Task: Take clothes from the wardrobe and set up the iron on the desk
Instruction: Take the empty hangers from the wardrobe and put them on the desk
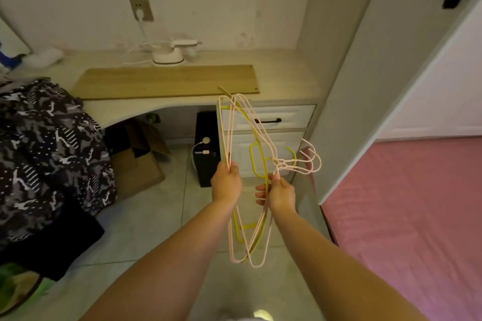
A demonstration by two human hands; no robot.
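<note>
I hold a bunch of empty pink and yellow wire hangers in front of me above the floor. My left hand grips their straight bars on the left. My right hand pinches them near the hooks. A white iron stands at the back of the desk, its cord plugged into the wall socket. A wooden board lies flat on the desk before the iron. A dark patterned garment is heaped at the left. The wardrobe door with a black handle rises at the right.
Under the desk stand a black computer tower and an open cardboard box. White drawers sit beneath the desk's right end. A bed with a pink cover fills the right. Tiled floor lies below my arms.
</note>
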